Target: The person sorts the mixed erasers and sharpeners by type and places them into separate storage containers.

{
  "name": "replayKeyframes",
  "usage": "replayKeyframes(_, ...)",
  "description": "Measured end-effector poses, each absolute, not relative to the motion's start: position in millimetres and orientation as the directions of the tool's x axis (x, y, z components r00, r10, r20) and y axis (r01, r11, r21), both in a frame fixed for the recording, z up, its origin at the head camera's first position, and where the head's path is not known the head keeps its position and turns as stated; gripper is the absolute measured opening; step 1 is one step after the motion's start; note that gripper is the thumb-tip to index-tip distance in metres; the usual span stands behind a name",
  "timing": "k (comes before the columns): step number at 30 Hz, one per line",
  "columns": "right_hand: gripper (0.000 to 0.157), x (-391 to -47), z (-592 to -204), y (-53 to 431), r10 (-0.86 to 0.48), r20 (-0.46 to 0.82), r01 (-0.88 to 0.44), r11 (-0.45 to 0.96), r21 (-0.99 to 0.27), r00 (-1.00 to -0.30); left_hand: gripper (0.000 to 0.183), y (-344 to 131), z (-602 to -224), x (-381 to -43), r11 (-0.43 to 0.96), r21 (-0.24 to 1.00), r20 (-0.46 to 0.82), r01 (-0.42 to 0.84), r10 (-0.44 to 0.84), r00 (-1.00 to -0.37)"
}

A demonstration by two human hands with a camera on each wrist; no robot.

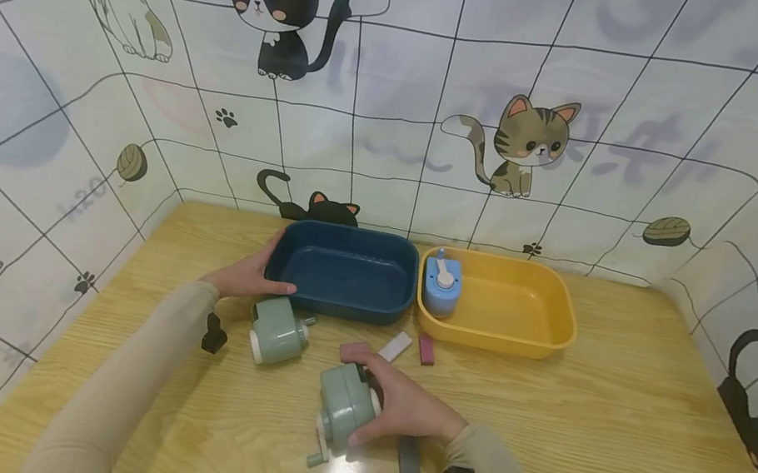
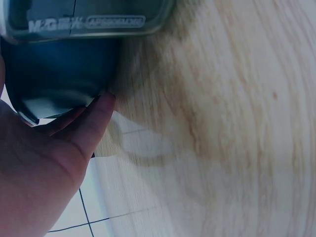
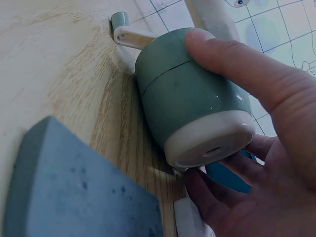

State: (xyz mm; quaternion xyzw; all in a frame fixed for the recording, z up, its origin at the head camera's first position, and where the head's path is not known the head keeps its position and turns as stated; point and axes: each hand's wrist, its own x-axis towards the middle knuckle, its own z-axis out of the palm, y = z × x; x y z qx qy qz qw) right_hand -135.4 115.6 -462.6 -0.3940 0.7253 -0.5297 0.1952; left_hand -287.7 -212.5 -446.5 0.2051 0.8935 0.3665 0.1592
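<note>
My right hand [image 1: 413,405] grips a green hand-crank pencil sharpener [image 1: 345,406], tilted, its crank toward the front. In the right wrist view the thumb lies along the green body [image 3: 192,94], and the other fingers reach around by its white base. At the back, my left hand [image 1: 257,272] holds the left end of a dark blue bin [image 1: 336,307], thumb on the front wall and fingers around the side. A second green pencil sharpener [image 1: 278,332] lies on its side just in front of that bin, close to the left thumb.
A yellow bin [image 1: 519,347] stands right of the blue one, with a blue pencil sharpener [image 1: 440,298] inside. On the wooden table [image 1: 579,441] lie a pink eraser [image 1: 354,350], a white eraser [image 1: 395,347], a dark pink eraser [image 1: 427,350] and a dark grey eraser [image 1: 409,458].
</note>
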Motion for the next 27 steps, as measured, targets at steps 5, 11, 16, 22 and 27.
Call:
replayKeyframes(5, 0.096, -134.3, -459.7, 115.2, -0.774, 0.082, -0.344, 0.181, -0.921, -0.628, 0.119, -212.3, -445.8, -286.9, 0.643, 0.729, -0.141, 0.235, 0.477, -0.867)
replayKeyframes(11, 0.097, -132.3, -458.0, 113.1, -0.749, 0.018, -0.299, 0.243, -0.923, -0.662, 0.118, -212.6, -446.6, -286.5, 0.641, 0.732, -0.144, 0.231, 0.477, -0.867)
replayKeyframes(16, 0.098, -131.8, -459.6, 112.3, -0.731, 0.021, -0.290, 0.243, -0.926, -0.682, 0.116, -213.2, -447.5, -287.1, 0.639, 0.730, -0.135, 0.241, 0.480, -0.867)
replayKeyframes(22, 0.099, -132.4, -460.5, 111.9, -0.728, 0.027, -0.276, 0.225, -0.934, -0.685, 0.114, -212.1, -446.9, -288.1, 0.631, 0.738, -0.132, 0.237, 0.480, -0.868)
replayKeyframes(27, 0.100, -131.1, -459.1, 111.9, -0.718, 0.016, -0.264, 0.234, -0.936, -0.696, 0.115, -212.2, -447.2, -287.7, 0.639, 0.730, -0.130, 0.243, 0.478, -0.868)
